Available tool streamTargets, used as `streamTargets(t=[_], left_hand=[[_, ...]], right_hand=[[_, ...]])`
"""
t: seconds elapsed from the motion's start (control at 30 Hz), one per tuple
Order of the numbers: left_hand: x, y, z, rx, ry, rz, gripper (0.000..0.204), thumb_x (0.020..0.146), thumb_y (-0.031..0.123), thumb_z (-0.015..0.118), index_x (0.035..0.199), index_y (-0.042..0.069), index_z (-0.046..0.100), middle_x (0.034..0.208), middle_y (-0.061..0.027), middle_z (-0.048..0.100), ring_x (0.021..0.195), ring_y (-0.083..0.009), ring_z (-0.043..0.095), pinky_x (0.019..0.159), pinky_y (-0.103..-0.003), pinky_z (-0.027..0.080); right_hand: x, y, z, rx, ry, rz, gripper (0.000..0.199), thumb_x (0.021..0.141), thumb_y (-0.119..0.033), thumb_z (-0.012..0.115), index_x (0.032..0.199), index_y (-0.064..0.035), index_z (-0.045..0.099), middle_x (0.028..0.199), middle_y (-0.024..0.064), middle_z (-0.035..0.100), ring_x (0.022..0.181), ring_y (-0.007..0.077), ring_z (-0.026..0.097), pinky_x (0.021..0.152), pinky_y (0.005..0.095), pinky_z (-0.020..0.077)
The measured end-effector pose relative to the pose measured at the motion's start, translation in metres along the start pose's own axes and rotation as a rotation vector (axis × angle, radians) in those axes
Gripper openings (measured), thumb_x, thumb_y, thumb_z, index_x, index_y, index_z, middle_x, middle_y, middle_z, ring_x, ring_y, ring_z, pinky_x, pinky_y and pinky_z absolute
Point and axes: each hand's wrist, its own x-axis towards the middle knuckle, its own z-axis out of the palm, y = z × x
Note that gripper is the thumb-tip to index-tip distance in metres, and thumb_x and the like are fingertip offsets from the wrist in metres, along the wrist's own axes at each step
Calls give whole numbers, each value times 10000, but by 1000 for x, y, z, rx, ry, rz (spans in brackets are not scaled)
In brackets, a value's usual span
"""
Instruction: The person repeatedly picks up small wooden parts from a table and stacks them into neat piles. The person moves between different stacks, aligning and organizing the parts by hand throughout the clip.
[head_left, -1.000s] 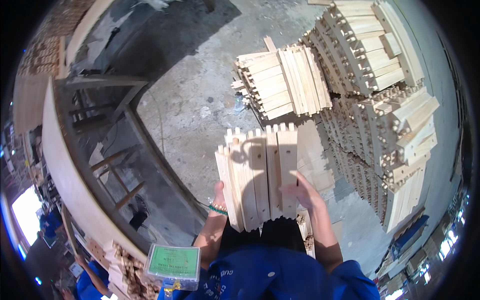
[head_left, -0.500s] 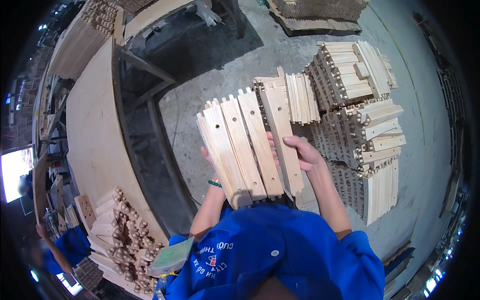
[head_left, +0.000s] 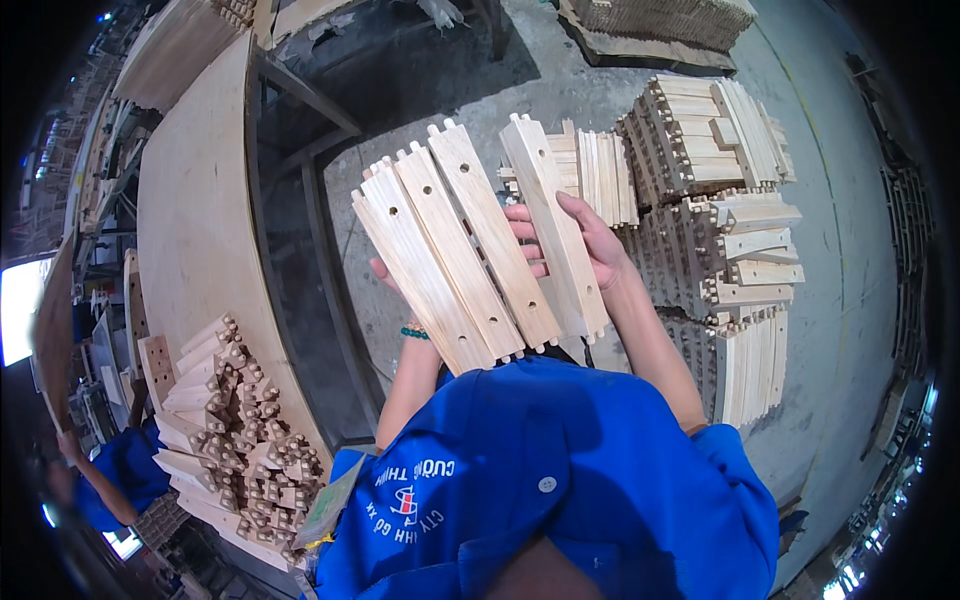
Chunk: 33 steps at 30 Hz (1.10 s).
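My left hand (head_left: 383, 273) supports a side-by-side bundle of pale wooden slats (head_left: 450, 250) from beneath; only its edge shows at the bundle's left, the rest being hidden. The slats have round dowel-like tenons at their ends and drilled holes in their faces. A separate slat (head_left: 553, 225) of the same kind is gripped by my right hand (head_left: 603, 245), thumb on its right edge and fingers behind it. A narrow gap parts this slat from the bundle, with fingertips showing in it.
Stacked slats (head_left: 700, 140) stand on the floor to the right. A long wooden tabletop (head_left: 190, 220) runs along the left, with a heap of slats (head_left: 240, 430) at its near end. Another person's arm (head_left: 105, 490) shows at far left. A loaded pallet (head_left: 650, 50) lies beyond.
Both hands have moved up and left with the slats. The bundle leans more to the left, and the single slat in my right hand has tilted the same way.
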Motion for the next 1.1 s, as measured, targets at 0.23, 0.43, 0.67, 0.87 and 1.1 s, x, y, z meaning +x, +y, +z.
streamTargets(t=[0.23, 0.43, 0.67, 0.87, 1.1], left_hand=[[-8, -3, 0, 8, -1, 40, 1104, 612, 778, 577, 1398, 54, 301, 1325, -217, 442, 1138, -379, 512, 885, -513, 493], [-12, -3, 4, -10, -111, -57, 1056, 636, 752, 578, 1385, 52, 322, 1293, -217, 472, 1105, -376, 537, 861, -501, 512], [-15, -2, -2, -151, 62, 32, 1001, 676, 717, 561, 1401, 73, 312, 1331, -254, 421, 1129, -444, 495, 858, -620, 454], [-23, 0, 10, -18, -30, -17, 942, 681, 638, 608, 1384, 71, 337, 1320, -185, 467, 1134, -337, 538, 899, -461, 502], [-32, -2, 19, -38, -31, 1, 957, 659, 628, 629, 1376, 64, 343, 1289, -204, 481, 1093, -344, 560, 862, -474, 523]], right_hand=[[-3, -1, 7, -106, 72, -19, 584, 899, -269, 505, 1369, 19, 311, 1283, 264, 459, 1046, 340, 585, 803, 414, 547], [-6, 0, 17, -315, 176, -25, 543, 847, -192, 586, 1323, -14, 395, 1149, 156, 562, 946, 225, 606, 745, 346, 551], [-2, 8, 37, -512, 288, -78, 532, 797, -196, 667, 1255, -5, 473, 1088, 83, 589, 921, 145, 590, 833, 293, 500], [1, 18, 27, -625, 429, -57, 603, 683, -157, 772, 1198, 10, 506, 1059, 89, 610, 931, 153, 601, 843, 288, 492], [-3, 21, 27, -598, 386, -18, 763, 666, -169, 772, 1302, 34, 402, 1146, 157, 571, 1040, 228, 582, 911, 357, 485]])
